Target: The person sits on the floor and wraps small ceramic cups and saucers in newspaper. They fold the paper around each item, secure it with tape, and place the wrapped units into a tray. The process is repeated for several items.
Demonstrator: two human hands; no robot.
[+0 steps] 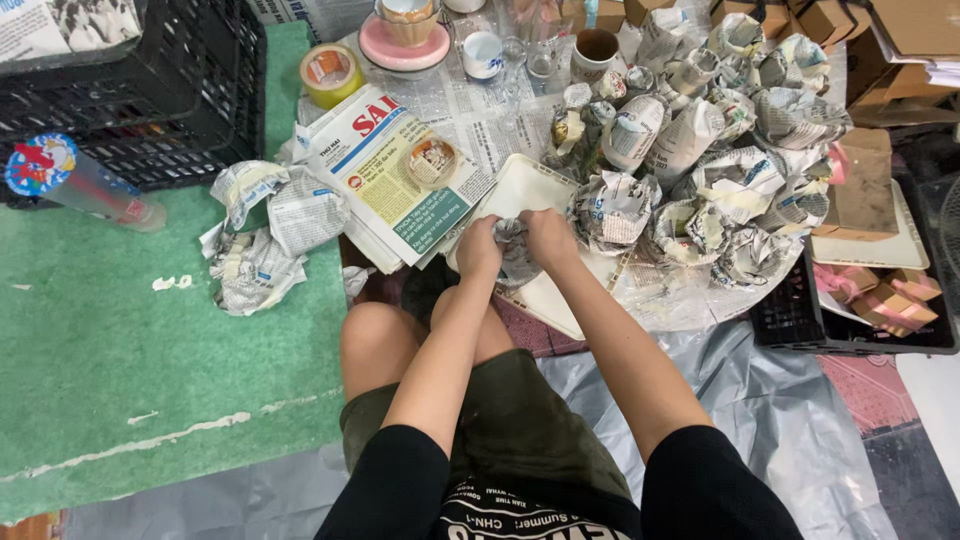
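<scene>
I'm pressing both hands together on a small newspaper-wrapped bundle, left hand and right hand clamping it from either side. Bundle is sitting just over the white tray. Pile of wrapped bundles is lying right of the tray; stack of flat newspaper left of it, with a tape roll beyond. Can't tell what's inside the wrap. To do this well, I'd judge: keep squeezing evenly, tucking loose corners under so the paper isn't springing open, supporting it over the tray.
</scene>
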